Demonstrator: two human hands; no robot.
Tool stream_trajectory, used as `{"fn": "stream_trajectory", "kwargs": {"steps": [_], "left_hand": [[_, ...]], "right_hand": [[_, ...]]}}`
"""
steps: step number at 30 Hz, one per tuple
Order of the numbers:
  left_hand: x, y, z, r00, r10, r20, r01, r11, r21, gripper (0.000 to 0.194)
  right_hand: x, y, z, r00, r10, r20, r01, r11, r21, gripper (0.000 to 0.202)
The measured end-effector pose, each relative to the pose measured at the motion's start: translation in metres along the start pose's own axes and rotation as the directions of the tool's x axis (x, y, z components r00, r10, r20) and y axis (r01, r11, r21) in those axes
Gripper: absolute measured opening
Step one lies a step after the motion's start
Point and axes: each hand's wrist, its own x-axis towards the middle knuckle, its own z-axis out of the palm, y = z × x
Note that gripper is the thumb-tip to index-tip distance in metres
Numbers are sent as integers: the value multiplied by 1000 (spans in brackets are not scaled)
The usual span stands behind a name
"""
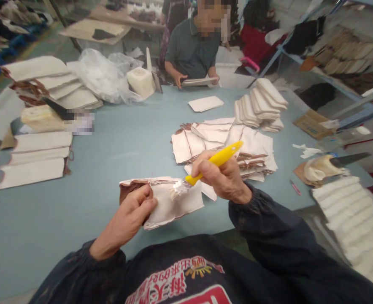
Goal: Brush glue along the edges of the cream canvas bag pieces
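My left hand (131, 217) pinches the left end of a flat white fabric piece (174, 207) with a brown lining showing at that end. In my right hand (222, 177) is a brush (216, 160) with a yellow handle, gripped with the handle pointing up and right. Its bristles, coated in something white, are at the upper face of the fabric piece; I cannot tell whether they press on it. Just beyond my right hand lies a loose heap of similar white pieces (205, 135) with brown edges.
A stack of folded white pieces (259, 103) and a single piece (206, 104) lie farther back. More pieces (34, 158) are at left, near a cream container (41, 118) with a dark handle. A person (191, 50) across the table (120, 139) holds a flat piece. A pink cutter (295, 187) lies right.
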Motion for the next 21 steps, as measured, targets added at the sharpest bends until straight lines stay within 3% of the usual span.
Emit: {"fn": "stream_trajectory", "kwargs": {"steps": [3,6,10,14,17,19,21], "left_hand": [[-1,12,6,997,62,45,-65,994,84,25],[-3,16,14,995,88,37,-93,984,152,18],[-7,10,14,998,43,-38,-40,997,68,19],[-12,4,9,999,-39,-4,38,992,-121,22],[-13,7,10,996,-61,67,74,975,-208,19],[-14,10,12,995,-37,93,55,979,-196,18],[-13,12,14,998,0,68,10,988,-152,17]], "right_hand": [[22,-2,12,964,-68,257,124,971,-206,32],[41,8,27,921,-104,375,252,894,-371,32],[47,16,33,962,-110,249,191,924,-332,29],[36,3,24,996,-82,42,90,970,-227,33],[28,-5,22,988,-75,138,102,974,-201,32],[26,-4,25,969,-101,225,158,955,-252,28],[24,1,30,960,-158,229,228,920,-320,26]]}}
